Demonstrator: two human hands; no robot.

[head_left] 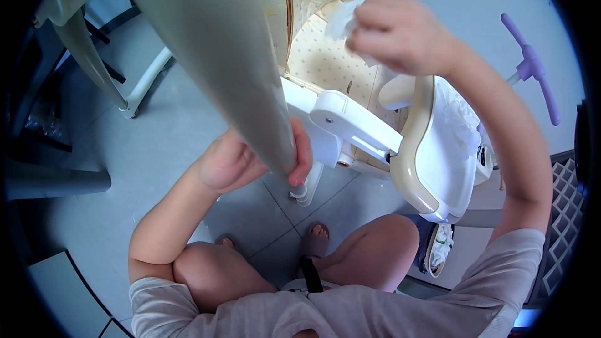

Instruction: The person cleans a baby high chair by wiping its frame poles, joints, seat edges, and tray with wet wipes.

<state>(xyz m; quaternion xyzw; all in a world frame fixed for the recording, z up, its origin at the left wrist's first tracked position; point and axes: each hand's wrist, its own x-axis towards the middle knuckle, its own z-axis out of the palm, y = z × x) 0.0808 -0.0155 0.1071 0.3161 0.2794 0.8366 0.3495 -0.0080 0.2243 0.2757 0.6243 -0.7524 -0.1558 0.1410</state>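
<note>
My left hand (235, 159) is closed around the lower end of a smooth, tapered beige leg (231, 69) that rises toward the upper left. Over a high chair, my right hand (404, 34), slightly blurred, pinches a crumpled white wipe (341, 20). Below and behind the wipe lies the chair's cream, dotted seat pad (325, 50). A white armrest (357, 122) runs from the seat to a beige-rimmed tray (444, 172), where crumpled white wipes or tissues (460, 116) sit.
To the right is a purple T-shaped handle (532, 66). An oval container (438, 256) with white crumpled material stands below the tray. Beyond it is a lattice-sided rack (563, 213). Another beige furniture leg (94, 62) stands at left on the grey tiled floor (150, 144).
</note>
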